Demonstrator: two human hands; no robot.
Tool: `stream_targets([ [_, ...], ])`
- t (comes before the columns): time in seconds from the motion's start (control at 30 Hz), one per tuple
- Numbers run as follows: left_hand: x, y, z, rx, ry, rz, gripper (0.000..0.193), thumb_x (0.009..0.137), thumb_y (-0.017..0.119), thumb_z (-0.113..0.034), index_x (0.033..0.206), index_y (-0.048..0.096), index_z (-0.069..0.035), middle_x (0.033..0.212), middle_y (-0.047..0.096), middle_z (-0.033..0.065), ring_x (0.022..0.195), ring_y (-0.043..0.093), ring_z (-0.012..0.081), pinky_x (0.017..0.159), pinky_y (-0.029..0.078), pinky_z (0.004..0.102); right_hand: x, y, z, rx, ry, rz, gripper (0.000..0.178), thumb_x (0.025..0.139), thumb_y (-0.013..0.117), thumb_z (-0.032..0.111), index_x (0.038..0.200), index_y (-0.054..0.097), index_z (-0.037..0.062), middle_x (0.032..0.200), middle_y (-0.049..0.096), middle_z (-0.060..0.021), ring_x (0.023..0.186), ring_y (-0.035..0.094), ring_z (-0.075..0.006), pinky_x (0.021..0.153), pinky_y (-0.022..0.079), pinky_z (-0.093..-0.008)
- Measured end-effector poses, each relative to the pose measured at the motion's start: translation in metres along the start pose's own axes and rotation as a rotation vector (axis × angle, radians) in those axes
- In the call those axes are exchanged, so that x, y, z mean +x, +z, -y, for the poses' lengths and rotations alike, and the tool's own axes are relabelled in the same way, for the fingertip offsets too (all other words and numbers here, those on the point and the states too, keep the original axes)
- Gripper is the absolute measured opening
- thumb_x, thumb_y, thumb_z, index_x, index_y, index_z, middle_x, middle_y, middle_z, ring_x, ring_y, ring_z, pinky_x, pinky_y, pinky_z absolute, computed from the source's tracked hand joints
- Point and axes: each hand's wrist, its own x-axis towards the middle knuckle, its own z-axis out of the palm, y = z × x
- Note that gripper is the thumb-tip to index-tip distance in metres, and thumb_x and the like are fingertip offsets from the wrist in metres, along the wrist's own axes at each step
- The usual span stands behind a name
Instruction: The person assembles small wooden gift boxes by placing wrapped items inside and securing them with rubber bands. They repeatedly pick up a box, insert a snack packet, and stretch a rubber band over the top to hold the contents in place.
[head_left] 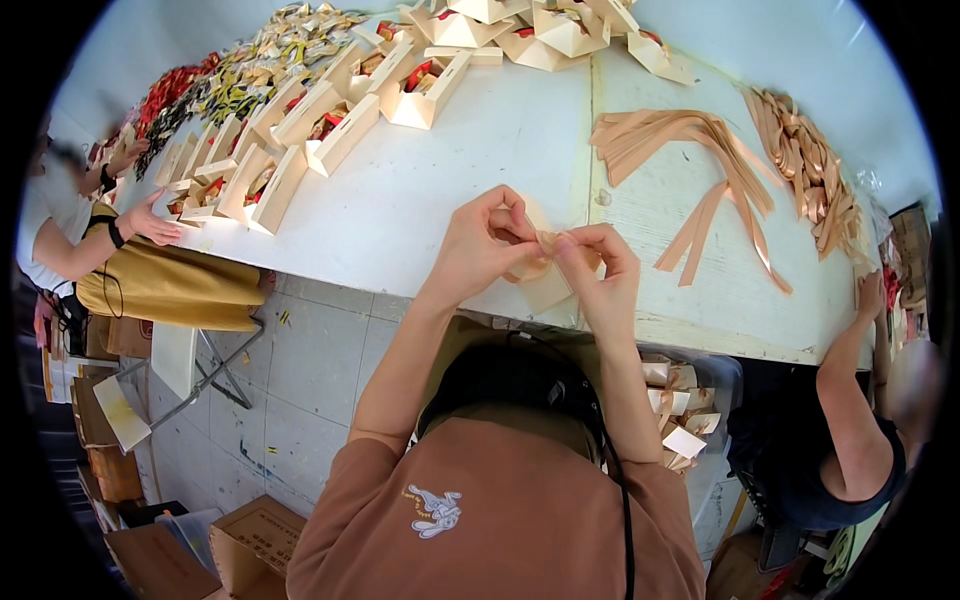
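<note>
At the table's near edge, both my hands come together over a small cream cardboard box (545, 291). My left hand (487, 240) is closed, its thumb and fingers pinching a peach satin ribbon (547, 241) at the top of the box. From the other side my right hand (602, 268) pinches the same ribbon, fingertips almost touching those of the left. My fingers hide much of the ribbon and box, so I cannot tell whether a knot is formed. A fanned bundle of loose peach ribbons (665, 135) lies to the right of my hands.
Open cream boxes (330, 125) with red contents stand in rows at left; folded boxes (560, 35) are piled at the back. More ribbons (810, 175) lie far right. Co-workers sit left (75, 215) and right (850, 440). A plastic bin (715, 385) of finished-looking boxes sits below the table.
</note>
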Motion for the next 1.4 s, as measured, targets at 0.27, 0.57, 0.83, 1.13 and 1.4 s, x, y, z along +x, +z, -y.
stream_targets([
  [0.27,-0.017,-0.002,0.056,-0.406,-0.129,0.047,0.029,0.083,0.074,0.002,0.085,0.049,-0.011,0.083,0.058,-0.0023,0.083,0.060,0.0074,0.079,0.050,0.0244,-0.028,-0.052,-0.013,0.184,0.097,-0.232,0.006,0.096,0.064,0.007,0.093,0.062,0.0018,0.087,0.063,-0.0031,0.080,0.058,-0.0105,0.077,0.046,-0.0250],
  [0.57,-0.027,-0.036,0.000,0.820,0.471,-0.481,0.039,0.076,0.076,-0.002,0.112,0.062,-0.007,0.132,0.059,0.0129,0.122,0.056,0.0309,0.101,0.047,0.0414,-0.166,-0.165,0.066,-0.590,0.081,-0.640,0.012,0.099,0.060,0.010,0.097,0.057,-0.0005,0.089,0.060,-0.0087,0.081,0.058,-0.0150,0.077,0.048,-0.0294],
  [0.83,-0.043,-0.216,-0.025,1.736,-0.014,-1.180,0.072,0.071,0.085,-0.025,0.136,0.056,-0.016,0.147,0.042,0.0171,0.138,0.033,0.0445,0.113,0.030,0.0537,-0.133,-0.149,0.041,-1.079,0.065,-0.314,0.030,0.097,0.059,0.009,0.126,0.056,0.0002,0.126,0.056,-0.0176,0.111,0.056,-0.0340,0.093,0.047,-0.0398],
  [1.13,-0.138,-0.415,-0.013,1.213,0.176,-1.207,0.055,0.090,0.073,-0.032,0.140,0.055,-0.018,0.147,0.042,0.0251,0.139,0.037,0.0411,0.115,0.032,0.0502,-0.042,-0.017,0.056,-0.691,-0.237,0.416,0.051,0.084,0.066,-0.003,0.133,0.052,0.0004,0.133,0.052,-0.0182,0.108,0.058,-0.0367,0.092,0.048,-0.0418],
  [1.4,-0.145,-0.479,-0.016,1.442,-0.297,-0.955,0.065,0.070,0.085,-0.013,0.129,0.061,-0.027,0.152,0.034,0.0131,0.136,0.038,0.0437,0.108,0.041,0.0505,0.039,0.226,0.041,-0.572,-0.601,0.906,0.076,0.081,0.072,0.005,0.148,0.036,0.0066,0.154,0.034,-0.0200,0.106,0.063,-0.0342,0.082,0.055,-0.0408],
])
